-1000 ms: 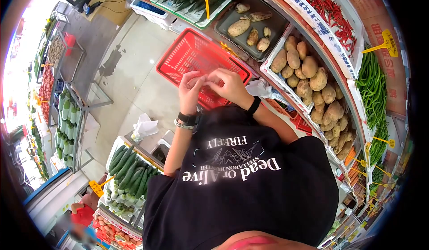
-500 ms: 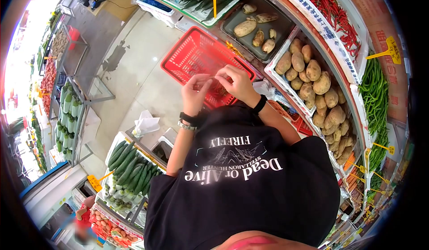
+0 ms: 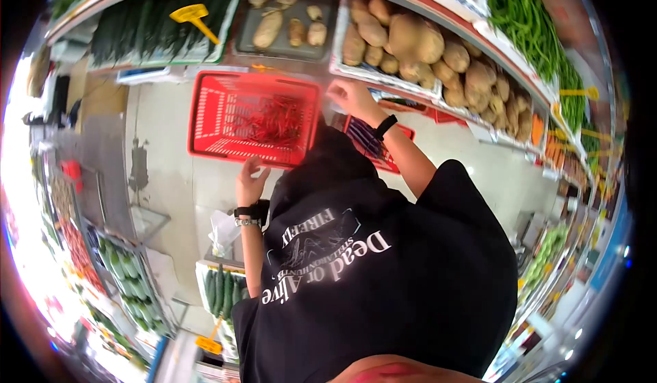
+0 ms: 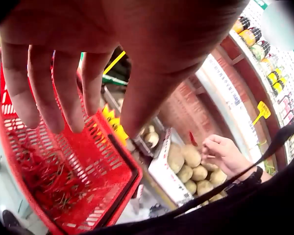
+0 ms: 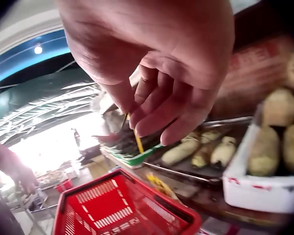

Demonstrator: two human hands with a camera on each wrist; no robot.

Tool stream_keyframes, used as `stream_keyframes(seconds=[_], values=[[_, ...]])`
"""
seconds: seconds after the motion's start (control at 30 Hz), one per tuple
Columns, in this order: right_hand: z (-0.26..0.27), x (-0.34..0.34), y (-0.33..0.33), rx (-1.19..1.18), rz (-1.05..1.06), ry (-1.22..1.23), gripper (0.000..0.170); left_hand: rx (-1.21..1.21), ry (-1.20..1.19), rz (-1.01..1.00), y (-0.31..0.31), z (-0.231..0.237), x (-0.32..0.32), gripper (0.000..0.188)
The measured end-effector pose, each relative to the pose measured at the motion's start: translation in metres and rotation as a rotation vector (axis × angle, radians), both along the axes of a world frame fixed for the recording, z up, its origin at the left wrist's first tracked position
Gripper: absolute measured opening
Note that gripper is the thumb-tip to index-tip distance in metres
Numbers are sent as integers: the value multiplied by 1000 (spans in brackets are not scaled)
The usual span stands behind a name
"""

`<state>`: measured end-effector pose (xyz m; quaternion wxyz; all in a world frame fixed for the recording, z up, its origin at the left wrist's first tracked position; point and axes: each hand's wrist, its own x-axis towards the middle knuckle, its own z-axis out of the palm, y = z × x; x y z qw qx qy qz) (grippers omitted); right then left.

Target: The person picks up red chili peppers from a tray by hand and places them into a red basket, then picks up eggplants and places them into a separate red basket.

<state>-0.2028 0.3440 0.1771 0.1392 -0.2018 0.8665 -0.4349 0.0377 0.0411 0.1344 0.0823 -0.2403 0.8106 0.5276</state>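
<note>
The right hand (image 3: 350,101) is bending its fingers toward the thumb and pinching a single red chili (image 4: 192,138) at the fingertips; part of it is showing in the left wrist view, beside the curled fingers. This hand is hovering just past the right-hand end of a red basket (image 3: 211,112), near the potatoes (image 3: 373,32). More red chilies (image 3: 272,119) are lying in a loose heap inside the basket, gathering toward the end nearer the right hand.

The left hand (image 3: 251,183) is holding nothing; its fingers are hanging loosely apart, only slightly bent, at the basket's near side. In the left wrist view they are reaching across its opening, though whether they are touching the rim is impossible to tell.

Beyond the basket, a dark tray (image 3: 246,32) is holding pale lotus roots (image 3: 267,30), with the potatoes sitting to its right in a white box (image 5: 257,195). Long dark green vegetables (image 3: 140,27) are lying to the tray's left, a yellow price sign (image 3: 190,14) standing over them. Green peppers (image 3: 523,23) are filling a spot at the upper right. Below the right wrist, long dark purple vegetables (image 3: 365,138) are showing. The person is wearing a black shirt (image 3: 404,280).
</note>
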Motion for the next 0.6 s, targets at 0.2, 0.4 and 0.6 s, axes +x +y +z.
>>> stream_keyframes(seconds=[0.2,0.4,0.6], values=[[-89,73,131,162,-402,-12,18,65,-282,-198,-21,-90,42,41],[-165,158,190,305,-695,-282,20,-8,-376,-359,-30,-93,17,38],[-219,211,206,665,-694,-417,33,-60,-269,-409,-24,-84,-16,28]])
